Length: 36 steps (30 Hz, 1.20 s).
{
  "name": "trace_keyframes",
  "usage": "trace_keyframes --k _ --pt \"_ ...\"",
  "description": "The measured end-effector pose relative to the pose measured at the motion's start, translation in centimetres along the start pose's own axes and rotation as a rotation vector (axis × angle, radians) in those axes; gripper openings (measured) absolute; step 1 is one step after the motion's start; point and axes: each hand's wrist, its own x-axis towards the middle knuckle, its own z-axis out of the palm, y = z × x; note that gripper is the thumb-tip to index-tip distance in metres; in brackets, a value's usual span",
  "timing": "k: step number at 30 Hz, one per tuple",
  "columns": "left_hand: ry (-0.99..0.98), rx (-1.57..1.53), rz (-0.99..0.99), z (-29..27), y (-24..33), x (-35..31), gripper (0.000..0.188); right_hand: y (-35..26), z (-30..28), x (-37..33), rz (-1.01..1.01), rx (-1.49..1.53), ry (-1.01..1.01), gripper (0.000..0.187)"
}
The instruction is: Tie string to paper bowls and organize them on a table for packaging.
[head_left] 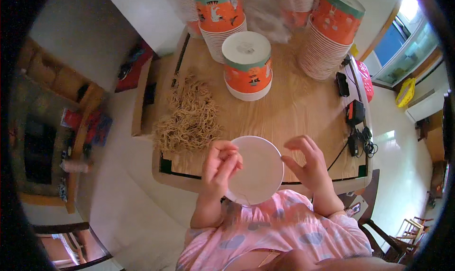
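A white-lined round paper tub (258, 169) sits mouth up in front of me, between my hands and against the table's near edge. My left hand (221, 166) is at the left of its rim, thumb and fingers pinched together. What lies in that pinch, if anything, is too small to make out. On the other side, my right hand (310, 164) has its fingers apart, with the thumb tip at the rim. A thin strand (244, 198) shows at the tub's near edge. Left of it lies a loose heap of tan twine-like strands (189, 117).
An orange and green paper tub (247, 76) stands upside down on the wooden table (284, 117). Behind it rise a left stack of tubs (219, 15) and a right stack (327, 41), with clear plastic wrap (265, 15) between. Black adapters and cables (355, 114) lie along the right edge.
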Motion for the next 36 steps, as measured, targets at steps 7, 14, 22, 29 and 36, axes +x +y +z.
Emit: trace_keyframes --k 7,14,22,29,36 --pt "-0.065 0.542 0.145 2.5 -0.6 0.6 0.02 -2.0 2.2 1.9 -0.187 0.527 -0.173 0.037" --pt "-0.066 0.545 0.063 1.6 -0.7 0.3 0.015 -0.4 2.1 1.5 -0.128 0.49 -0.082 0.007" --pt "-0.072 0.534 0.067 -0.2 -1.8 0.1 0.018 0.5 1.3 1.2 -0.124 0.466 0.066 0.008" --pt "-0.218 1.067 0.464 1.7 -0.8 2.2 0.039 0.4 2.3 1.6 -0.221 0.43 0.089 0.011" --pt "-0.114 0.557 0.005 2.1 -2.3 2.1 0.021 0.4 2.4 2.0 -0.339 0.213 0.153 0.005"
